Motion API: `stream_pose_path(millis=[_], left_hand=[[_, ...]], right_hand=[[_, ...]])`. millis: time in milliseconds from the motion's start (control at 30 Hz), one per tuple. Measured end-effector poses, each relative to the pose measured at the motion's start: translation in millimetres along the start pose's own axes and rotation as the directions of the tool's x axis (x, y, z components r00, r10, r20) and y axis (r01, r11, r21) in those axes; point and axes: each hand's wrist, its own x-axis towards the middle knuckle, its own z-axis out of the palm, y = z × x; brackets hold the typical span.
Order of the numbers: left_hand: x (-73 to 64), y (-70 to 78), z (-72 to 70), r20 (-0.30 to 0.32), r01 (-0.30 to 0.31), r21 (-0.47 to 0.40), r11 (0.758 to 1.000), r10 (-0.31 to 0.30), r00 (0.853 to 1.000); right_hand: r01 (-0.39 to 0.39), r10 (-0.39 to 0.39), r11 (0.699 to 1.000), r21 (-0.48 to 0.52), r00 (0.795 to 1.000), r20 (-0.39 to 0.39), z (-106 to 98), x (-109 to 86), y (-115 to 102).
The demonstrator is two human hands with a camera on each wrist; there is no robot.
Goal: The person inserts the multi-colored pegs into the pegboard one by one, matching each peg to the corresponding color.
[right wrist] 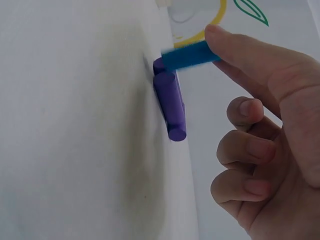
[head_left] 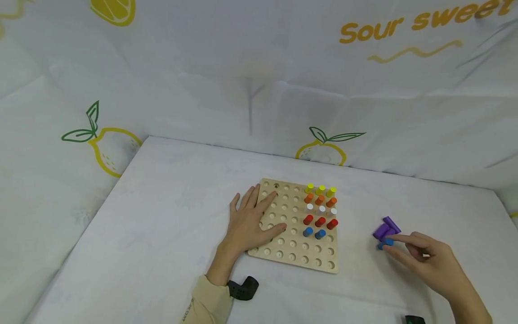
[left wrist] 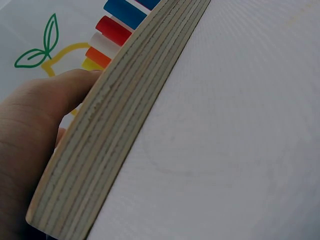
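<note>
My left hand (head_left: 247, 225) lies with spread fingers on the left side of a wooden pegboard (head_left: 293, 258). To the right of the board, my right hand (head_left: 430, 256) pinches a blue peg (right wrist: 189, 55) by one end between thumb and index finger, its other fingers curled. Just past that peg lie several purple pegs (head_left: 390, 223) on the cloth. Rows of upright pegs fill the board's right columns: yellow pegs (head_left: 320, 190), orange pegs (head_left: 319, 200), white pegs (head_left: 321, 209), red pegs (head_left: 320, 221) and two blue pegs (head_left: 320, 234).
A white cloth (head_left: 162, 234) covers the table, and a lemon-printed curtain (head_left: 202, 99) hangs behind it. A black wrist device (head_left: 244, 288) sits below the left hand; part of another dark device (head_left: 414, 319) shows at the bottom edge.
</note>
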Motion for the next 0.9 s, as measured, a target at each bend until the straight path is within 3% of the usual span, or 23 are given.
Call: stream_pose_path(millis=[333, 567, 900], left_hand=[[0.7, 0.3, 0.9, 0.001, 0.001, 0.001, 1.000, -0.001, 1.000], [0.5, -0.2, 0.6, 0.000, 0.000, 0.001, 1.000, 0.000, 1.000], [0.4, -0.5, 0.1, -0.008, -0.008, -0.004, 1.000, 0.008, 1.000]], right_hand=[[-0.129, 0.130, 0.991, -0.019, 0.990, 0.048, 10, 7.9, -19], [-0.128, 0.124, 0.991, 0.034, 0.986, 0.110, 15, 16.6, -34], [-0.141, 0.112, 0.984, 0.111, 0.965, 0.237, 32, 32.7, -53]])
